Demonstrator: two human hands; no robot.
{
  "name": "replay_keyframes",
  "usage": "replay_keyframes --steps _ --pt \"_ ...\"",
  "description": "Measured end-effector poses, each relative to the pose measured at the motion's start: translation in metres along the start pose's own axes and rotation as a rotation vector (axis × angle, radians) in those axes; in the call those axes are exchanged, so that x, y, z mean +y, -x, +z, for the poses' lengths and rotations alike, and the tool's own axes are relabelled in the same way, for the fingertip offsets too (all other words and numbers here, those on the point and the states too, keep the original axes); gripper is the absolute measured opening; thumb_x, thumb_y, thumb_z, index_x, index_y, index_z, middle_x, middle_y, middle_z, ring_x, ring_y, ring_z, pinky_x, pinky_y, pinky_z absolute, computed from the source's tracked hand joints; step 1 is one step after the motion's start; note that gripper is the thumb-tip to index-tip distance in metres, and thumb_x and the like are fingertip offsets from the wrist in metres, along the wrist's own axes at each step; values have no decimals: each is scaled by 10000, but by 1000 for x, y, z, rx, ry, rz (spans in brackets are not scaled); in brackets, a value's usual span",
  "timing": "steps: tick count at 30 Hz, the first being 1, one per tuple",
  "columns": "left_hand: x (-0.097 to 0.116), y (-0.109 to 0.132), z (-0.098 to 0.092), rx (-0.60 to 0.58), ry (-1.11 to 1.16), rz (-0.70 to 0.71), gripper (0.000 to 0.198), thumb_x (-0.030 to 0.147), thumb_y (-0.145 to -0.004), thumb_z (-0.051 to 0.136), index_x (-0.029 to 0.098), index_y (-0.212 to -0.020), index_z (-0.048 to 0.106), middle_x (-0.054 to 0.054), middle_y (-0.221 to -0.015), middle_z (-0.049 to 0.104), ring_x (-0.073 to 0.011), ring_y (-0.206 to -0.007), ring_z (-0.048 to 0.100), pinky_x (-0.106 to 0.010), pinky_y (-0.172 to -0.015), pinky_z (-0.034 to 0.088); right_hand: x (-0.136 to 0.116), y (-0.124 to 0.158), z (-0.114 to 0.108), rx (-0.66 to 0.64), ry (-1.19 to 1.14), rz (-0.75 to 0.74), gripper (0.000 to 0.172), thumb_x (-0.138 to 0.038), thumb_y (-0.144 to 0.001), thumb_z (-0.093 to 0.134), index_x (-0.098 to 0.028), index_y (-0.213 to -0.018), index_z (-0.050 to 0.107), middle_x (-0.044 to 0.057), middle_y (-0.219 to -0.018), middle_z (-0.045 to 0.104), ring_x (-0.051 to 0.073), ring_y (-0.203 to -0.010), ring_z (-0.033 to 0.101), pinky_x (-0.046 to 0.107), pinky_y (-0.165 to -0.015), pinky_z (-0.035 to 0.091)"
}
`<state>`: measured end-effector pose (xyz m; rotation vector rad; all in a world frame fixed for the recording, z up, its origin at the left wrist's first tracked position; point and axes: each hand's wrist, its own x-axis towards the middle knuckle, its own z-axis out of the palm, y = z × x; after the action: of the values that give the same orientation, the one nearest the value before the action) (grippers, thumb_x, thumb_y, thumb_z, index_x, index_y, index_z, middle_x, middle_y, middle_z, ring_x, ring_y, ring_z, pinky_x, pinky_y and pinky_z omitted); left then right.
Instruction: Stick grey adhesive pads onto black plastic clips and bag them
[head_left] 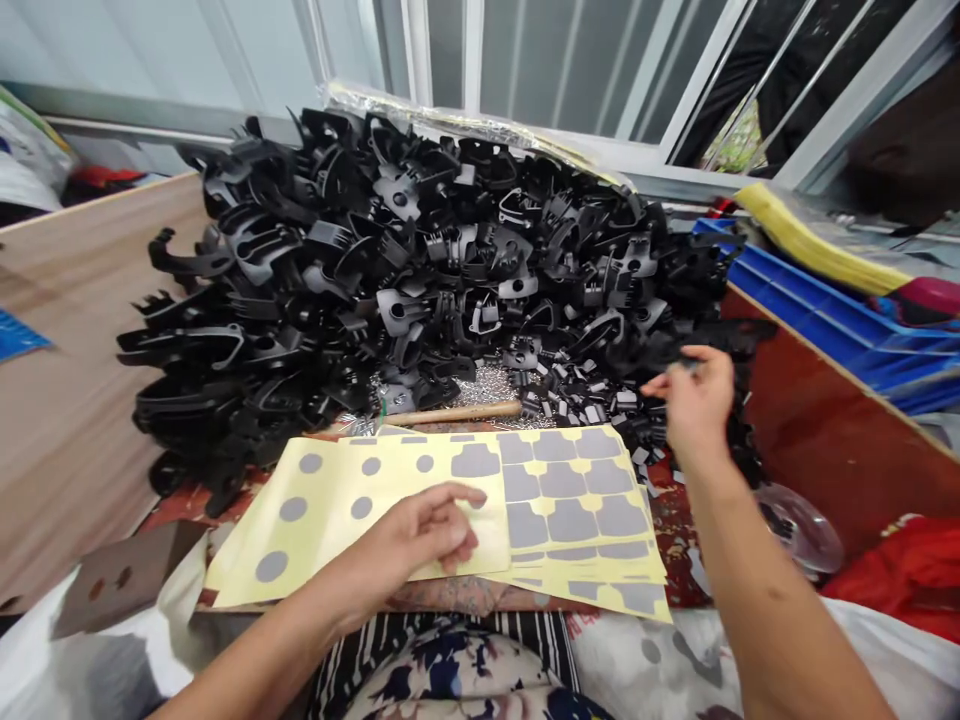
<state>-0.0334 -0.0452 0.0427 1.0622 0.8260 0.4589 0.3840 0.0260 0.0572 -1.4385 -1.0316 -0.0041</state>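
Observation:
My left hand (439, 525) is over the yellow sticker sheets (330, 530), its fingers loosely curled and apart, holding nothing that I can see. The sheets carry grey rounded stickers and grey dots. My right hand (701, 395) is raised at the right edge of the heap, fingers closed around something small and dark that I cannot make out. Below it lies a scatter of small black and grey plastic clips (592, 395). Behind both hands rises a large heap of black plastic parts (420, 250) with hooked and toothed ends.
A wooden-handled tool (457, 412) lies between the sheets and the heap, beside many tiny metal pieces (487, 385). Wooden boards flank the heap. Blue crates (840, 310) stand at the right, with a clear plastic bowl (799, 530) and red cloth (907, 575) nearer.

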Motion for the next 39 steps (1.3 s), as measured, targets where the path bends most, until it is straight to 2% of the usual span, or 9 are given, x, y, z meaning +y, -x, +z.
replay_keyframes --steps 4,10,14,17,20,25,33,36,39 --pt "2 -38 19 146 426 40 710 311 -819 848 246 -1443 514 -92 -1078 713 -234 -986 688 -370 -888 549 -44 119 41 -415 291 -375 281 -185 -947 544 -250 -1216 595 84 -1071 730 214 -786 708 348 -692 568" --pt "-2 -48 23 298 581 154 639 213 -741 861 244 -1320 591 -32 -1035 709 -170 -919 664 -281 -870 514 -97 214 57 -862 149 -959 273 -152 -1030 455 -255 -1180 658 32 -891 750 207 -810 664 351 -729 542" --pt "-1 -33 1 382 294 147 393 263 -741 828 192 -1090 662 -32 -929 673 -180 -841 630 -284 -755 528 -87 204 49 -856 -20 -589 260 -163 -1020 502 -241 -1229 636 60 -1054 766 229 -965 683 403 -852 549" --pt "2 -26 -17 239 -66 130 188 252 -815 693 181 -978 632 -32 -891 639 -164 -777 603 -256 -665 521 -65 189 54 -745 72 -301 192 -164 -1018 517 -240 -1092 676 55 -989 754 230 -933 682 377 -814 540" --pt "1 -27 -22 24 -453 64 446 192 -817 578 230 -1261 570 -25 -945 656 -171 -727 619 -256 -603 520 -49 187 67 -757 164 -343 191 -144 -1015 528 -223 -1041 700 61 -1009 762 247 -981 652 384 -870 514" --pt "3 -43 -8 -154 -1194 84 705 220 -840 563 194 -1536 457 -144 -1136 750 -318 -1019 708 -399 -865 546 -50 196 80 -768 359 -535 121 -163 -996 627 -227 -998 730 50 -1002 787 264 -970 612 409 -874 414" --pt "14 -53 0 -219 -1361 59 703 233 -837 576 135 -1528 492 -190 -1070 775 -356 -934 738 -389 -762 538 -59 189 76 -916 259 -292 243 -103 -948 577 -250 -1008 761 26 -1032 808 231 -954 698 380 -855 466" --pt "10 -53 7 -201 -1400 67 561 235 -824 594 110 -1369 621 -205 -1014 768 -374 -881 732 -404 -711 532 -75 186 76 -1049 106 -16 300 -124 -907 558 -255 -1081 765 38 -1108 801 220 -956 726 357 -838 526" --pt "1 -55 13 -151 -1354 140 343 227 -803 613 153 -1119 721 -166 -909 752 -338 -787 710 -393 -681 517 -106 177 75 -1172 -223 387 284 -235 -884 603 -227 -1127 749 51 -1046 793 151 -633 645 292 -591 498"
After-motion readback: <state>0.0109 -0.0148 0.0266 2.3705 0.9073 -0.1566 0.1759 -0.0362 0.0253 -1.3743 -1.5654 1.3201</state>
